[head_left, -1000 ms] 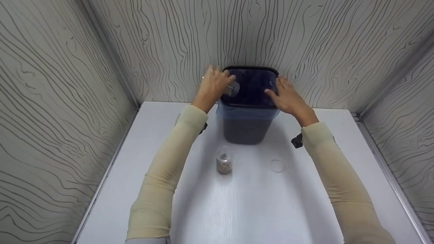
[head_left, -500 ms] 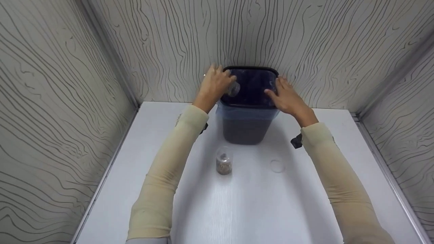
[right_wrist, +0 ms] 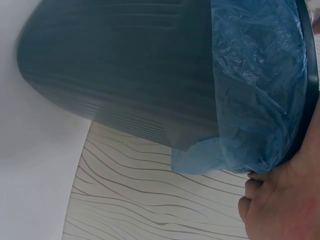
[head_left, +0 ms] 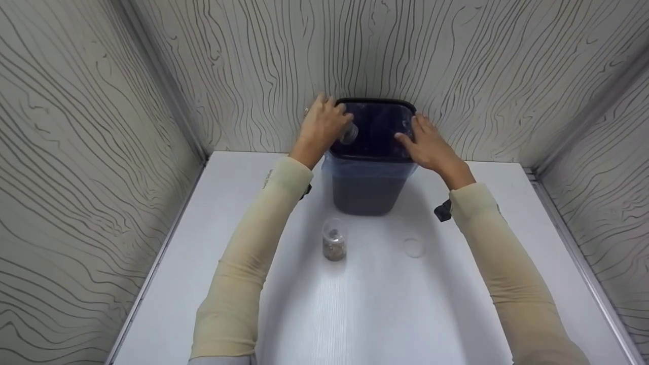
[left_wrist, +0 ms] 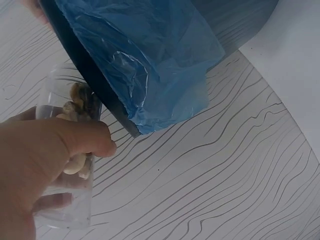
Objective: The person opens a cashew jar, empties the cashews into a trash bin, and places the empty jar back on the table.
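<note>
My left hand grips a clear plastic jar at the left side of a dark trash bin. The jar is tipped, its mouth showing over the bin's opening in the head view. Small brown and pale pebble-like pieces lie inside it. A blue liner bag is folded over the bin's rim. On the right, my right hand holds that rim, thumb on the inner side and fingers outside.
Another clear jar, partly filled with brownish pieces, stands on the white table in front of the bin. To its right lies a clear round lid. Wood-patterned walls enclose the table behind and on both sides.
The left hand has turned slightly, its fingers rising a little while it keeps the jar tipped at the rim. My right hand and the bin have stayed in place.
</note>
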{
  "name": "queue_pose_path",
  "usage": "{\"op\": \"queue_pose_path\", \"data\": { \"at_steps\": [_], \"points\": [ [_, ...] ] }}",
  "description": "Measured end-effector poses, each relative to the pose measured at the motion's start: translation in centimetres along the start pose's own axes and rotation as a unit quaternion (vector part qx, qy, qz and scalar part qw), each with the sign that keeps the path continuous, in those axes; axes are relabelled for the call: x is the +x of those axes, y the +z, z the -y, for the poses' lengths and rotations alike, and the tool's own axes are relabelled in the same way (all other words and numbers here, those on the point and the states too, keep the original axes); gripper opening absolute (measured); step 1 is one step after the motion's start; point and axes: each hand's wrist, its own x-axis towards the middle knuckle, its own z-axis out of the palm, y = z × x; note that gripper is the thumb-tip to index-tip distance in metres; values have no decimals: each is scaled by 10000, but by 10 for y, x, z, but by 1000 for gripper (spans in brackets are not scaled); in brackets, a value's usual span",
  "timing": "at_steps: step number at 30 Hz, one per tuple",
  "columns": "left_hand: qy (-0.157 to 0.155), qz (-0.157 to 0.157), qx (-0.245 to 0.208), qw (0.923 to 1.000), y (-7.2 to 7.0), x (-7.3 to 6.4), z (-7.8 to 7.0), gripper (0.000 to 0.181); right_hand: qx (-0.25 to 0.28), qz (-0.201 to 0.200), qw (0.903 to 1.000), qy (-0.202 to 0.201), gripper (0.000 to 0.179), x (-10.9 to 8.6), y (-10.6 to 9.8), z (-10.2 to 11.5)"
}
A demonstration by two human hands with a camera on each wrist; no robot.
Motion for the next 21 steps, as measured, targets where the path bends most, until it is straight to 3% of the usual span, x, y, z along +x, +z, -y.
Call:
{"op": "queue_pose_path", "data": {
  "at_steps": [15,21],
  "points": [
    [11,-123,508,9986,2,1,-4,36,56,-22,10000,53,90,-2,1,1],
    [-33,-196,493,9986,3,1,-5,40,91,-2,9999,57,92,-3,1,1]
  ]
}}
